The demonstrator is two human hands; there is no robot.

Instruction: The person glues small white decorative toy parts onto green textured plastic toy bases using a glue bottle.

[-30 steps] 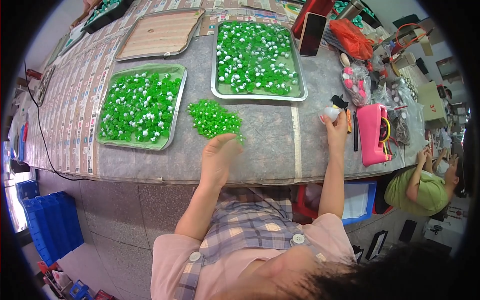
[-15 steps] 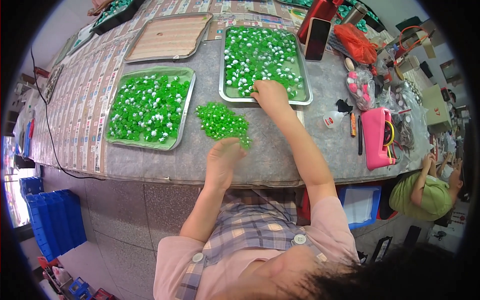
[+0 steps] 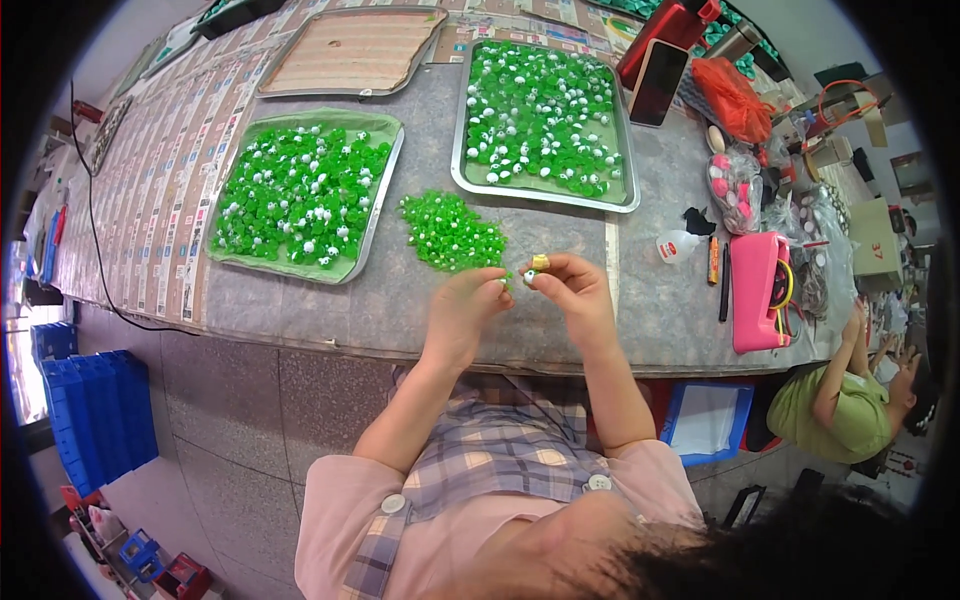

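My left hand [image 3: 466,305] and my right hand [image 3: 568,289] meet over the near edge of the grey table [image 3: 400,300]. Their fingertips pinch one small green and white piece [image 3: 517,279] between them. A gold thimble caps one right fingertip. Just beyond the hands lies a loose pile of small green pieces [image 3: 451,229]. Further back stand two metal trays full of the same green and white pieces, one on the left [image 3: 300,195] and one at the centre right [image 3: 540,120].
An empty tray [image 3: 345,52] lies at the back. To the right are a small white bottle [image 3: 679,245], a pink case [image 3: 757,290], a red bag [image 3: 730,95] and a dark phone [image 3: 656,80]. Another person in green [image 3: 850,400] sits lower right. Blue crates [image 3: 90,410] stand on the floor left.
My right hand came back from the centre-right tray to the table's near edge. My left hand shifted right, and both now pinch a small piece together.
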